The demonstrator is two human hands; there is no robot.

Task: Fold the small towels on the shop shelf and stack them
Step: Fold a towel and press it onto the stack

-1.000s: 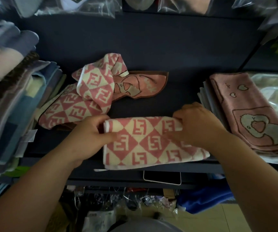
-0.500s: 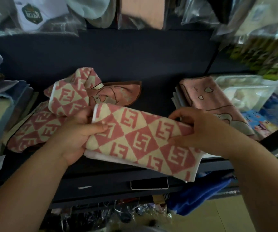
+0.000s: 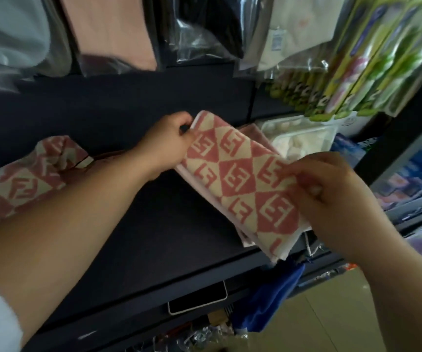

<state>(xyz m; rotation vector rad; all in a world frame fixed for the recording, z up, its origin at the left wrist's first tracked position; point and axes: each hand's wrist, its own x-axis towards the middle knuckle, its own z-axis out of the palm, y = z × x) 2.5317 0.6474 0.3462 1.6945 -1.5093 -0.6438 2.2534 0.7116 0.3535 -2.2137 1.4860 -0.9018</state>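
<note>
Both hands are holding a folded towel (image 3: 240, 174), pink and cream in a diamond check, over the right end of the dark shelf (image 3: 128, 224). The left hand (image 3: 171, 143) is gripping the towel's far end, with fingers curled over the top edge. The right hand (image 3: 324, 184) is pinching the near end between thumb and fingers. The towel is lying slantwise, its near corner hanging out past the shelf's front edge. Whether it is resting on anything cannot be told. A strip of another pink towel (image 3: 254, 132) is showing just beyond its far right side.

Toward the shelf's left end, a crumpled heap of towels (image 3: 26, 179) in the same check is lying unfolded, partly hidden behind the left forearm. A white plastic-wrapped pack (image 3: 304, 138) is sitting at the shelf's far right corner. A dark flat rectangle with a white rim (image 3: 197, 298) is sitting below the shelf's front edge, and a blue cloth (image 3: 273, 295) is hanging just to its right.
</note>
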